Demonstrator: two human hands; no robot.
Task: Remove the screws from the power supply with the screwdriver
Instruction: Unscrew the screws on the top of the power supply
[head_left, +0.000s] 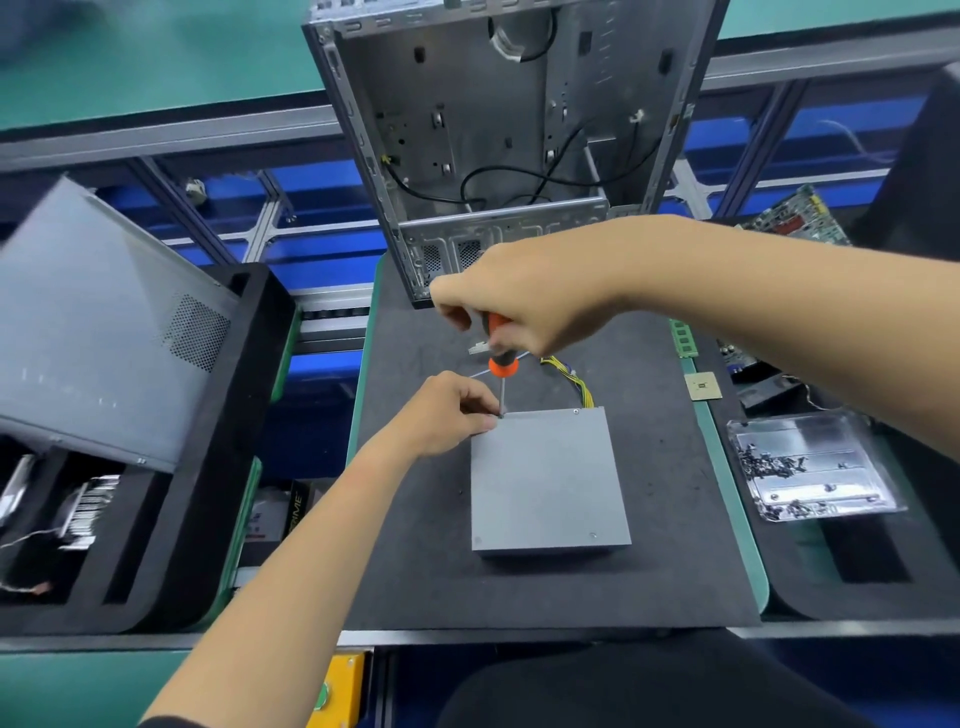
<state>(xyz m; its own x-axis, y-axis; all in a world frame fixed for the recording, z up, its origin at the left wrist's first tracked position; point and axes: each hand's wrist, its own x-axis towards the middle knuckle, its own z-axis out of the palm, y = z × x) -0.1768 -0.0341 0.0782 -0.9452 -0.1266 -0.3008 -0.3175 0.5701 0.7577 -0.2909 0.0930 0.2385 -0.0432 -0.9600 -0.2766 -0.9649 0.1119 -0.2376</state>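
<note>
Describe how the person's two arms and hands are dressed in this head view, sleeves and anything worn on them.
Both forearms are bare up to where the frame cuts them off. The left hand and the right hand wear no gloves, and no rings, watch or wrist strap show. A dark edge at the bottom of the frame by the left elbow may be a sleeve; it is too cropped to be sure.

An open metal computer case (498, 130) stands just beyond the hands on the dark mat (415, 571). Right of the right hand lie a small square chip (702, 387), a green memory stick (683, 338) and a clear tray of loose screws (810, 467). Left of the left hand, a grey side panel (98, 332) leans on black foam (228, 415).
</note>
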